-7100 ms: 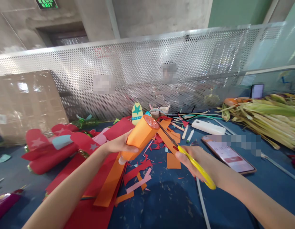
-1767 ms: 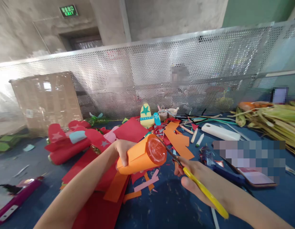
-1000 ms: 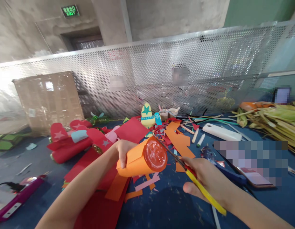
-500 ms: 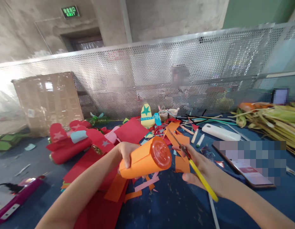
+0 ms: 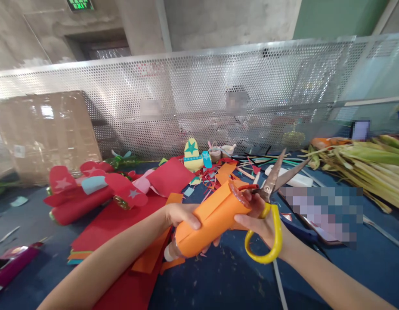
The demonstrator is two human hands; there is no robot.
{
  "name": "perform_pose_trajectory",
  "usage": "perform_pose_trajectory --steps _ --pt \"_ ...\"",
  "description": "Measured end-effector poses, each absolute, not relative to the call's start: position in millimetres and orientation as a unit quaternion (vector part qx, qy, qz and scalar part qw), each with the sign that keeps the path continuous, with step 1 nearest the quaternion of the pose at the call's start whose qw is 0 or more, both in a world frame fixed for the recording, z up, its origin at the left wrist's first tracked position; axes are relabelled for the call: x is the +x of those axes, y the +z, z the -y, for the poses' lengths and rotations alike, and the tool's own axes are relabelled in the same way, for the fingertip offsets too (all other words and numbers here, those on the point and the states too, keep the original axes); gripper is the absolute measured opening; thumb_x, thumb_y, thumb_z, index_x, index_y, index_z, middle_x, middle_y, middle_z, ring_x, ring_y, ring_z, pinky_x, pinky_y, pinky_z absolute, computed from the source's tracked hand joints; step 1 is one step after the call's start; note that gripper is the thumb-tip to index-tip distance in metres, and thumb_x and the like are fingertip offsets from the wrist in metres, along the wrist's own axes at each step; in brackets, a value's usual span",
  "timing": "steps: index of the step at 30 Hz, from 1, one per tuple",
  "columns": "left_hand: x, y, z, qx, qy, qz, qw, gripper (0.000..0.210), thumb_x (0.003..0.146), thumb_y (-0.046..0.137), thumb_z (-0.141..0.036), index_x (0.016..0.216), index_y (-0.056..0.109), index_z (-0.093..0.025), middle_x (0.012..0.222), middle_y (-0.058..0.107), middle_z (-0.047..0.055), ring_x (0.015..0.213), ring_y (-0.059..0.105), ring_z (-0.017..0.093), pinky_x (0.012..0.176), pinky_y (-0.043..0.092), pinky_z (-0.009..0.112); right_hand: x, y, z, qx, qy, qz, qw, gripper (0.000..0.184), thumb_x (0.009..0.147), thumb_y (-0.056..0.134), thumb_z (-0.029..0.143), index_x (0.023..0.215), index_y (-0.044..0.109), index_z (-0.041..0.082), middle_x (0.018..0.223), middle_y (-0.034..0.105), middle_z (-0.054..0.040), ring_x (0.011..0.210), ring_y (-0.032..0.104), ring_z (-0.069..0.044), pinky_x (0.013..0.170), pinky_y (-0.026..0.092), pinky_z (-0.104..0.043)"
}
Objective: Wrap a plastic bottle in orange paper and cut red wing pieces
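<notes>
Orange-wrapped bottle (image 5: 209, 220) | axis diagonal | neck (image 5: 169, 253) near-left | base (image 5: 240, 196) far-right

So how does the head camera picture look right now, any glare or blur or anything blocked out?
Head view: a white glare patch sits on the taped cardboard, and the perforated metal panel shines unevenly; pixel blocks cover much of the phone. Also head view: the purple power strip looks soft, while the scissors are fairly clear.
</notes>
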State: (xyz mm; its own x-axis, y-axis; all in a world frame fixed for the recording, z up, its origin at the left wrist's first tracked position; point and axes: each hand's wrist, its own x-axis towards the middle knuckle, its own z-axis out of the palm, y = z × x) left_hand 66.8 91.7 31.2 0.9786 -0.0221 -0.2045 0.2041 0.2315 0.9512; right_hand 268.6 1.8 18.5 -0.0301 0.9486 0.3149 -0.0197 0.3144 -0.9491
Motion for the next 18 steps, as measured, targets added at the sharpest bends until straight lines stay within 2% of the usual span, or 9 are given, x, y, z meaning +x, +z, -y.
perform_pose_trajectory --steps 3,6,10,14,18 --pt "67 31 -90 0.628 -0.063 -0.092 0.77 0.089 0.06 0.076 -0.048 0.136 0.042 -0.014 0.117 0.064 0.015 0.096 0.067 0.032 0.076 0.055 0.043 271 12 -6 -0.404 0.386 0.573 0.599 0.033 0.065 0.07 0.044 0.085 0.051 0.026 0.088 0.066 -0.0036 0.086 0.065 -0.025 0.083 0.054 -0.041" --pt "65 35 -89 0.673 -0.025 -0.135 0.726 0.097 0.06 0.077 -0.046 0.142 0.033 -0.016 0.124 0.06 0.014 0.112 0.059 0.034 0.091 0.049 0.047 272 14 -6 -0.419 0.367 0.565 0.608 0.03 0.064 0.069 0.039 0.085 0.052 0.026 0.091 0.067 -0.0039 0.092 0.065 -0.027 0.087 0.052 -0.04" --pt "63 51 -81 0.782 0.091 -0.219 0.577 0.096 0.067 0.072 -0.046 0.146 0.025 -0.018 0.14 0.046 0.014 0.129 0.043 0.034 0.106 0.037 0.047 273 27 -5 -0.422 0.375 0.561 0.606 0.026 0.065 0.065 0.04 0.084 0.055 0.025 0.087 0.067 -0.0039 0.089 0.065 -0.026 0.086 0.051 -0.041" --pt "67 64 -60 0.854 0.119 -0.265 0.431 0.088 0.078 0.064 -0.04 0.15 0.016 -0.021 0.141 0.046 0.014 0.124 0.05 0.033 0.102 0.042 0.047 274 33 -4 -0.439 0.348 0.544 0.625 0.028 0.064 0.066 0.039 0.085 0.055 0.024 0.085 0.067 -0.003 0.082 0.064 -0.024 0.08 0.053 -0.039" --pt "74 57 -45 0.901 0.185 -0.273 0.283 0.102 0.074 0.072 -0.046 0.151 0.01 -0.023 0.152 0.031 0.018 0.13 0.045 0.038 0.106 0.038 0.054 276 36 -2 -0.469 0.297 0.531 0.64 0.027 0.06 0.066 0.037 0.077 0.05 0.025 0.078 0.065 -0.0019 0.074 0.064 -0.023 0.073 0.056 -0.038"
